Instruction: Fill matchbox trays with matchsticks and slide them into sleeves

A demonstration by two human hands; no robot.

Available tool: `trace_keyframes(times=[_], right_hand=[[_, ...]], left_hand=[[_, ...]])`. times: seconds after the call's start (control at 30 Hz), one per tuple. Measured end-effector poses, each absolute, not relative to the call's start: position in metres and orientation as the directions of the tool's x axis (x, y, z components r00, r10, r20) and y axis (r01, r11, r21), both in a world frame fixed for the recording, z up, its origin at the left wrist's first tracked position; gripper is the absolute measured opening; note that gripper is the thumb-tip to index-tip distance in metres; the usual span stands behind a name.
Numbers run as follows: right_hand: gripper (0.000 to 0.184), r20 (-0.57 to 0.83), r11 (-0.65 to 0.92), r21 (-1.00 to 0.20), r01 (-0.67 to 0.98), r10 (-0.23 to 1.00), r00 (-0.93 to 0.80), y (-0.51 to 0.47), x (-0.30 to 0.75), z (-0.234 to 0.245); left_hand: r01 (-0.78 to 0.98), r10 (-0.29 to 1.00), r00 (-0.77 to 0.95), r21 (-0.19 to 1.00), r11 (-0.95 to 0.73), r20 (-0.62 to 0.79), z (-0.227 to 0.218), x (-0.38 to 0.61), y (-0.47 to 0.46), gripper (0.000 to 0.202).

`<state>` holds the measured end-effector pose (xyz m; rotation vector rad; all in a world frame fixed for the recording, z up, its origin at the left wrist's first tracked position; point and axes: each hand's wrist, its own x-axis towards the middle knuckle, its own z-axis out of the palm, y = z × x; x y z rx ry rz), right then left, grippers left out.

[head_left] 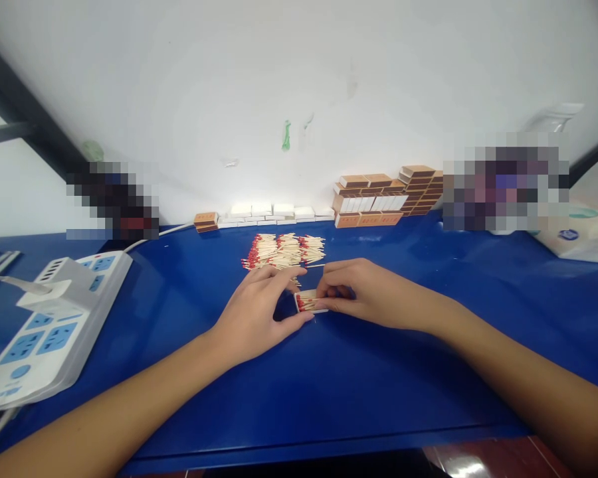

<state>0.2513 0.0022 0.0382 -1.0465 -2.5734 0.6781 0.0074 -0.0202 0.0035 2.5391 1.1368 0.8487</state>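
My left hand (259,305) is spread in a loose curve, thumb at the near side of a small white matchbox tray (307,292) and forefinger reaching past its far side, so the gap between them frames the tray's left end. My right hand (361,292) is curled over the other end, thumb and fingertips down at the matches (306,304) inside; I can't tell whether I'm pinching any. The tray sits straight ahead of me on the blue counter (279,411), the red heads inside at its 9 o'clock end.

I judge this goes best if my left thumb steadies the tray lightly without bowing its thin wall, while my right fingertips level the sticks, heads all one way, pressing on wood rather than on heads.

From the tray, a loose match (315,265) lies at 12 o'clock and heaped matches (284,251) at 11. Beyond that heap, against the wall (179,99), runs a row of white blocks (272,212), probably more trays. Stacked matchboxes (369,219) stand at 1 o'clock, and a power strip (30,352) lies at 9.
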Motion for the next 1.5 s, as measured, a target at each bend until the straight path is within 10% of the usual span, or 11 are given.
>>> trace_keyframes(times=[1.5], right_hand=[[0.017, 0.13, 0.588, -0.591, 0.552, 0.745, -0.654, 0.002, 0.245, 0.027]], left_hand=[[0.608, 0.74, 0.529, 0.424, -0.672, 0.415, 0.001, 0.006, -0.019, 0.061]])
